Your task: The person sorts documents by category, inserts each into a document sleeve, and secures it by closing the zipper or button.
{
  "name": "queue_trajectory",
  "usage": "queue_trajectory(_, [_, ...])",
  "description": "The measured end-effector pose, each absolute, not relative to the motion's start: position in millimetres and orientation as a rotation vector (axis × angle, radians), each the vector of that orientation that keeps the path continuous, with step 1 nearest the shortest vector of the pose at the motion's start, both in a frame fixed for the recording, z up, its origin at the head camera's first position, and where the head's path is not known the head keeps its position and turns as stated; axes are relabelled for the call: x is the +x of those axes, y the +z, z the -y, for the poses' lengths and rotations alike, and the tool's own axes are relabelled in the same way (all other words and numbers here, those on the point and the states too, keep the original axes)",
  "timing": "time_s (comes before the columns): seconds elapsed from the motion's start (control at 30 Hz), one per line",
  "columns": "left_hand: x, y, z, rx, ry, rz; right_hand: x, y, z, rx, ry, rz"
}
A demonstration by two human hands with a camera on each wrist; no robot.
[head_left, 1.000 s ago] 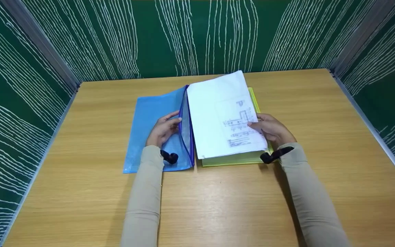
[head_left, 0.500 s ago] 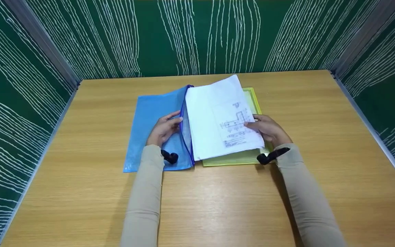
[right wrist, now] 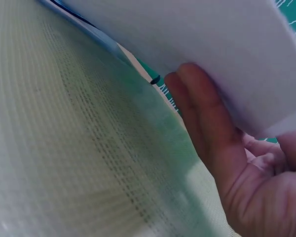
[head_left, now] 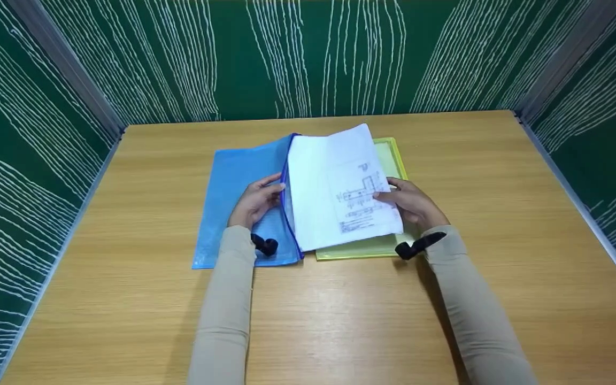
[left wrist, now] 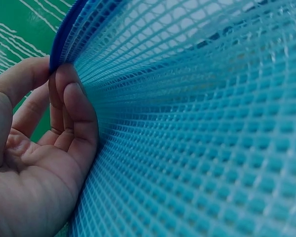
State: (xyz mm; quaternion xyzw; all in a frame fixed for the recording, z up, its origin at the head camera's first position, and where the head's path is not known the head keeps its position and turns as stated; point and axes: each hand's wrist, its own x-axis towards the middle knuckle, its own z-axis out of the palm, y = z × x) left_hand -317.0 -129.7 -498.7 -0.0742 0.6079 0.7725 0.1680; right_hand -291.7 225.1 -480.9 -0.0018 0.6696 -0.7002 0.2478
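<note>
A blue mesh zip pouch (head_left: 233, 187) lies left of centre in the head view, its zipped edge lifted and parted. My left hand (head_left: 257, 202) pinches that dark blue edge between thumb and fingers, plain in the left wrist view, where the mesh (left wrist: 197, 148) fans out from the fingertips. My right hand (head_left: 412, 202) grips the right side of white papers (head_left: 324, 187) printed with a drawing, thumb on top and fingers (right wrist: 202, 103) underneath. The papers' left edge is at the pouch's opening. Beneath them lies a yellow-edged mesh pouch (head_left: 361, 251), partly covered.
Both pouches rest on a wooden table (head_left: 329, 321). Green panels (head_left: 233, 59) with white wavy lines enclose the back and both sides. Black wrist straps (head_left: 420, 246) sit at the cuffs of both beige sleeves.
My right hand has moved left with the papers, bringing their left edge into the blue pouch's opening. More of the yellow-edged pouch shows. My left hand stays on the zipped edge.
</note>
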Motion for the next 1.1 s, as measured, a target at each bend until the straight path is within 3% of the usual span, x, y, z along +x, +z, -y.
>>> queue_trajectory(1.1, [-318.6,-495.3,129.4,-0.254,2.162,-1.736,-279.2,-447.1,-227.5,-0.130,-1.995,-1.758])
